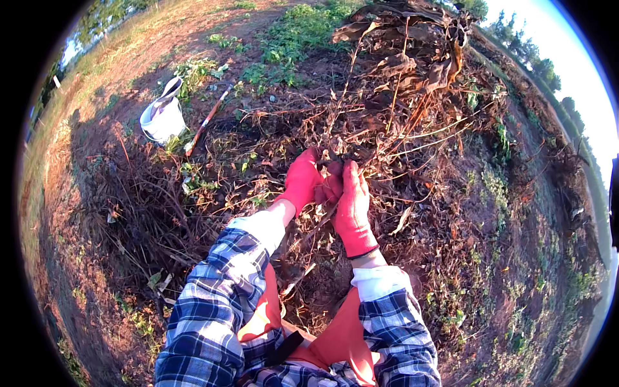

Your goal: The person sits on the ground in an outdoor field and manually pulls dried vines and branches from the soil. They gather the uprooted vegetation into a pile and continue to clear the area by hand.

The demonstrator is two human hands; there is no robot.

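Note:
My left hand (303,180) and my right hand (352,205) wear red knit work gloves with darker palms. They meet in front of me over a layer of dry, tangled plant stalks and leaves (401,179). The right fingers are straight and point away from me, while the left hand bends inward towards them. Something dark (342,156) shows by the fingertips, too small and shaded to identify. The gloves hide whatever may lie between the palms. A thin dry stalk (316,226) slants beneath the wrists.
A white bucket (163,123) stands at the upper left, beside a long reddish-brown stick-like handle (209,121). Large withered leaves (416,63) rise at the upper right. Green low plants (295,36) grow farther off. Dry stems (145,203) are heaped at left.

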